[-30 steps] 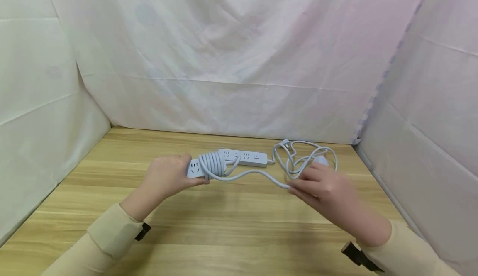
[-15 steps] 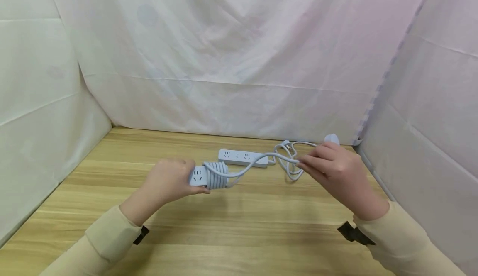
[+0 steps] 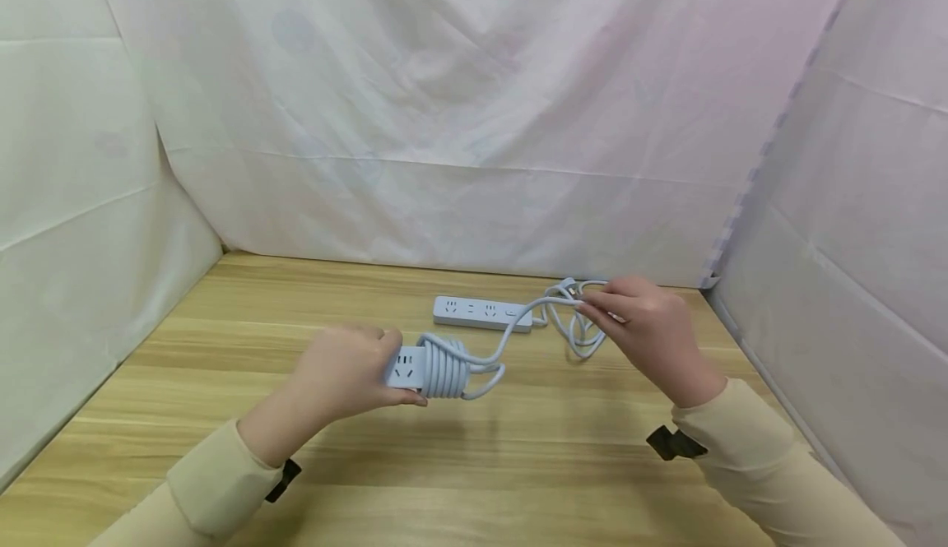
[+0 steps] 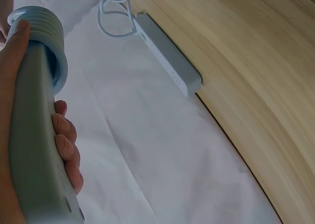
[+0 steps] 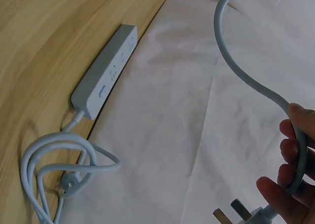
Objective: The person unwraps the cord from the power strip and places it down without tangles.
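Head: left hand (image 3: 344,374) grips power strip (image 3: 405,368) above tabletop (image 3: 444,473), cord (image 3: 446,370) wound round it beside the hand; right hand (image 3: 646,333) pinches the cord's free run; second strip (image 3: 467,313) lies behind. Left wrist adds fingers (image 4: 64,145) curled round the held strip, hidden from head. Right wrist adds plug (image 5: 256,217) just past right fingers, unclear from head.

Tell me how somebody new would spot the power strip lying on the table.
On the wooden table, look toward the far edge, by the hanging cloth. The power strip lies there, its loosely tangled cord at its right end. Unlike the wrapped strip in the left hand, no cord is wound around it.
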